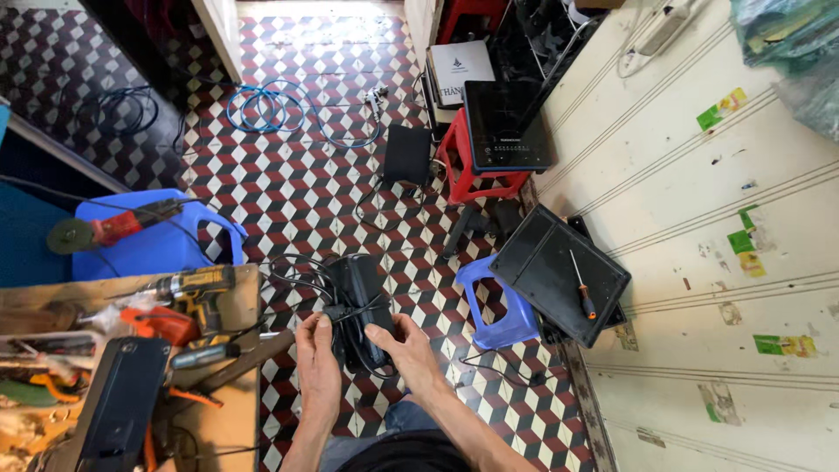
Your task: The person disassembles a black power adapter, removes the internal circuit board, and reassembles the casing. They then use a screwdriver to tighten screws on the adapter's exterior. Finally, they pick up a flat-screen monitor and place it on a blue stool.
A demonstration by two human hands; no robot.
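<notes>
Head view: both hands, left hand (316, 363) and right hand (405, 348), grip a black power adapter (358, 308) wrapped in cable.

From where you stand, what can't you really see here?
Head view only:
- Black power adapter: its lower end is hidden by the left hand and right hand.
- Workbench: cut off by the left and bottom edges.
- Screwdriver tip: too small to tell.

A screwdriver (580, 286) lies on a black panel (551, 267) atop a blue stool (489, 301).
</notes>
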